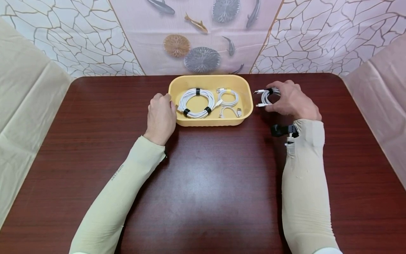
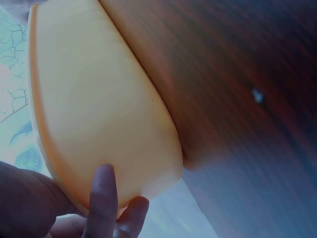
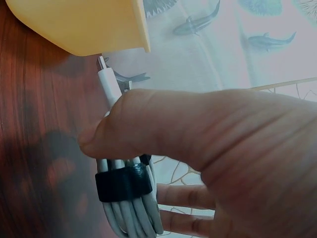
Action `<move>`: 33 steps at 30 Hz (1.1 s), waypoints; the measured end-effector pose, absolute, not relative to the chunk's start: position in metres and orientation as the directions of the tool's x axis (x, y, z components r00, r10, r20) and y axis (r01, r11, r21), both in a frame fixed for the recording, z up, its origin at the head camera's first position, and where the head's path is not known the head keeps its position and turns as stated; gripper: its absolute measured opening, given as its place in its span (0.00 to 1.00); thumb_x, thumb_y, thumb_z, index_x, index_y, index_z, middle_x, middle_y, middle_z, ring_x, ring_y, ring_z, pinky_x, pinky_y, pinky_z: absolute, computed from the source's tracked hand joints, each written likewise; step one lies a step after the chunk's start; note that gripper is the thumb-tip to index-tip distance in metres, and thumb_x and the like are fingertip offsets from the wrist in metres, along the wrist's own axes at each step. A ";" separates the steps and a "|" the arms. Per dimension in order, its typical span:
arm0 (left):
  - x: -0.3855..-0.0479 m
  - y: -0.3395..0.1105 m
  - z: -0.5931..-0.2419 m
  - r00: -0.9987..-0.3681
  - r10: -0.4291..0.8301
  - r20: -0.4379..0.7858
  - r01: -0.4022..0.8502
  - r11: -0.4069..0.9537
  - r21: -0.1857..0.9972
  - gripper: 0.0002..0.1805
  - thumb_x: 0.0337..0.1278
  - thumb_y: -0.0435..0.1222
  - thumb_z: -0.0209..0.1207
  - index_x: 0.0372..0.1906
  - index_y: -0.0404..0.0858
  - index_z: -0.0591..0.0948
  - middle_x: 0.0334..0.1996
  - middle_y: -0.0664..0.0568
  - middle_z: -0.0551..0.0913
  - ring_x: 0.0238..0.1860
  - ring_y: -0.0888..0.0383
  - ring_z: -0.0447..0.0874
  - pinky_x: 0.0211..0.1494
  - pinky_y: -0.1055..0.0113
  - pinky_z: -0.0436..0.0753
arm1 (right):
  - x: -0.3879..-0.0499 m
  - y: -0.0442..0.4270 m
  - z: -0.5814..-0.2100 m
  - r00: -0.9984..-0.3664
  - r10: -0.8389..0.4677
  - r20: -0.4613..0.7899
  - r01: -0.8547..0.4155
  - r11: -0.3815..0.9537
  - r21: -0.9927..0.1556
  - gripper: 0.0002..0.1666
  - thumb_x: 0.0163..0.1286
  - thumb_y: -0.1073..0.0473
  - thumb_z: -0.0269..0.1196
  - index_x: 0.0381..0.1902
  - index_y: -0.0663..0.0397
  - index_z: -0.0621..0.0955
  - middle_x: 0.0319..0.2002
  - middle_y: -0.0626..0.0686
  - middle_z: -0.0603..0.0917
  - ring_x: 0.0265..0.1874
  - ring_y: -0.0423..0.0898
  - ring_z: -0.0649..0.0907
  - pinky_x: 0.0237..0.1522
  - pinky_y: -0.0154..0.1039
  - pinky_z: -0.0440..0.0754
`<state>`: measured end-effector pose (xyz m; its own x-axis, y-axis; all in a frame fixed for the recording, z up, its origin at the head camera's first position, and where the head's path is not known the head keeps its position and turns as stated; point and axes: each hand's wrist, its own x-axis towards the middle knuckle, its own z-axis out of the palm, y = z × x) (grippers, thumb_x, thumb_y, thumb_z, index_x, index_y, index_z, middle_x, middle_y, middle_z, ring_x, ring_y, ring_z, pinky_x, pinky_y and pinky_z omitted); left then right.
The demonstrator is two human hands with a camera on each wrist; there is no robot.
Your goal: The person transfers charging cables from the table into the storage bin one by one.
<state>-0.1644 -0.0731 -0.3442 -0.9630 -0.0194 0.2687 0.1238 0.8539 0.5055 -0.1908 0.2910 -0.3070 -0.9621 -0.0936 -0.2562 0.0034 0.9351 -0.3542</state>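
Note:
My left hand (image 1: 161, 118) grips the left end of a yellow plastic basin (image 1: 207, 122), thumb and fingers on either side of its rim. Inside lie a large coiled white cable (image 1: 190, 93) with black straps, a smaller coiled cable (image 1: 236, 99) with a yellow tie, and a short white cable (image 1: 229, 108). Right of the basin, my right hand (image 1: 293, 100) holds another coiled white cable (image 3: 126, 213) bound by a black strap, between thumb and fingers. Its white plugs (image 3: 110, 84) point toward the basin. Part of this coil is hidden by the hand.
The basin stands at the back of a dark red-brown wooden table (image 1: 206, 183). Behind it rises a patterned cloth backdrop (image 1: 127, 42), with plain beige cloth (image 1: 25, 116) at the sides. A black camera mount (image 1: 283, 130) sits at the right wrist.

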 end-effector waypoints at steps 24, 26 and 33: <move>-0.164 -0.073 -0.344 -0.959 -0.021 0.281 0.131 0.850 0.511 0.13 0.72 0.29 0.51 0.41 0.25 0.84 0.37 0.34 0.80 0.40 0.33 0.86 0.44 0.46 0.86 | -0.186 0.288 -0.296 -0.969 -0.084 -0.232 0.005 0.934 -0.357 0.47 0.62 0.53 0.67 0.77 0.49 0.64 0.71 0.72 0.61 0.70 0.71 0.58 0.58 0.73 0.68; -0.164 -0.073 -0.344 -0.959 -0.019 0.281 0.132 0.851 0.508 0.13 0.72 0.29 0.51 0.41 0.25 0.84 0.37 0.34 0.80 0.40 0.33 0.86 0.44 0.45 0.86 | -0.186 0.287 -0.294 -0.971 -0.085 -0.225 0.001 0.934 -0.357 0.46 0.62 0.53 0.67 0.77 0.49 0.64 0.71 0.72 0.62 0.70 0.71 0.59 0.58 0.73 0.68; -0.164 -0.073 -0.344 -0.959 -0.016 0.282 0.134 0.853 0.505 0.13 0.72 0.29 0.51 0.42 0.25 0.84 0.38 0.34 0.81 0.40 0.33 0.86 0.44 0.45 0.86 | -0.183 0.286 -0.290 -0.975 -0.085 -0.206 -0.006 0.933 -0.359 0.46 0.62 0.53 0.67 0.77 0.50 0.65 0.72 0.71 0.62 0.69 0.70 0.59 0.59 0.73 0.67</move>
